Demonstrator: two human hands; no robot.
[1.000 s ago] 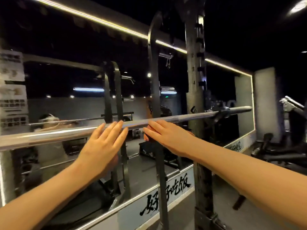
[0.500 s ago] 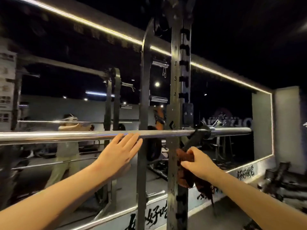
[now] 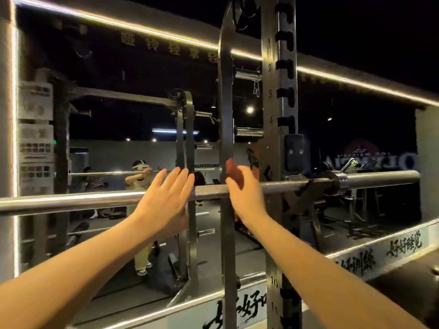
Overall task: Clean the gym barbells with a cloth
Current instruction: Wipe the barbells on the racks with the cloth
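The long chrome steel barbell (image 3: 71, 201) lies level across the view at chest height. Its right part rests in a black metal hook (image 3: 306, 193) on the dark perforated steel rack upright (image 3: 278, 115). The shaft is smooth and glossy toward the left and turns to a fine, matt knurled texture between the two hands. Beyond the hook a thicker smooth round sleeve (image 3: 380, 178) juts out to the right.

The left hand (image 3: 164, 200) lies flat against the shaft from the near side. Its fingers are straight and a little apart, and their tips rise above the bar.

Just to the right, the right hand (image 3: 244, 193) sits over the knurled part, its fingers bent and clamped on a crumpled rust-brown cloth (image 3: 234, 173). The soft, folded cloth bunches up above the knuckles and touches the bar.

Behind the rack, a large wall mirror (image 3: 118, 115) edged with a thin glowing light strip (image 3: 142, 29) reflects the dim gym, more rack posts and bars. The upright carries painted numbers beside its row of rectangular holes.
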